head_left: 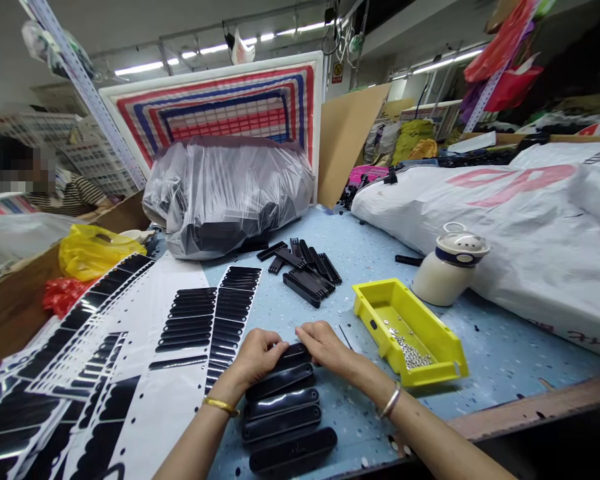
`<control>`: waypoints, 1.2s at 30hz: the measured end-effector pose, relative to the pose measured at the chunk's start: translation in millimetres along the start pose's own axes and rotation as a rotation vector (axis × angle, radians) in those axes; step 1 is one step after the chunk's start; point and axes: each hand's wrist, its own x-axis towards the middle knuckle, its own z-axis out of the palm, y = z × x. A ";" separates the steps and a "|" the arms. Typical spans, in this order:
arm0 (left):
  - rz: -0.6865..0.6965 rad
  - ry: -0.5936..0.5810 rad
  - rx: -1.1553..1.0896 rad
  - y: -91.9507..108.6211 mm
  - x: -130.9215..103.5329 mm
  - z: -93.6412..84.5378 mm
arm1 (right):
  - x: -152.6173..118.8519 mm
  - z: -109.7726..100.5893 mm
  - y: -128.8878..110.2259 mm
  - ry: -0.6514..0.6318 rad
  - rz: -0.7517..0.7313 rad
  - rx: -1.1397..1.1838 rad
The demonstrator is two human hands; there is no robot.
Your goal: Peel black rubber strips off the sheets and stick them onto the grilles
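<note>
Both hands are at the top end of a column of glossy black strips [281,403] on the blue speckled table. My left hand [257,357], with a gold bangle at its wrist, has its fingers closed on the left end of the uppermost black piece [293,356]. At that piece's right end is my right hand [325,343], thumb and fingers closed on it, a silver bangle at the wrist. Left of them lie white sheets [155,407] with rows of black strips [187,313]. Beyond the hands rests a loose pile of black comb-like pieces [310,267].
A yellow bin [425,320] with small metal parts stands to the right, beside a cream bottle [443,277]. Large white sacks [520,233] line the right side. A plastic-wrapped bundle [230,193] stands at the back. Another person [75,193] is at far left.
</note>
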 end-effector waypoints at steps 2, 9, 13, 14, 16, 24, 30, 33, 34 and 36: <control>0.013 0.013 0.032 -0.9 0.5 0.2 | -1.1 -0.9 -1.2 -0.018 -0.007 -0.003; 0.024 0.010 0.057 -0.9 -3.3 0.5 | 4.9 9.6 -3.6 -0.024 0.033 -0.011; 0.037 -0.025 0.029 3.0 -5.3 -6.3 | 7.4 11.7 -4.9 0.005 0.087 0.109; 0.037 -0.036 0.019 4.5 -5.7 -9.1 | 7.2 9.7 -5.0 0.005 0.104 0.156; 0.034 -0.040 -0.002 8.0 -6.9 -16.2 | 5.9 1.8 -4.7 -0.003 0.144 0.264; -0.003 0.224 -0.059 32.4 -35.0 -44.9 | -19.4 -38.9 -22.2 0.130 0.200 0.631; 0.133 0.419 -0.098 57.8 -73.1 -41.6 | -46.1 -27.6 -63.7 0.105 0.143 0.952; 0.153 0.393 -0.135 64.3 -93.3 -37.4 | -56.0 -21.3 -77.0 0.151 0.125 0.915; 0.160 0.368 -0.162 63.3 -100.6 -36.2 | -59.0 -19.5 -78.9 0.180 0.128 0.879; 0.179 0.386 -0.214 55.4 -115.7 -33.3 | -64.8 -15.8 -79.5 0.228 0.161 0.860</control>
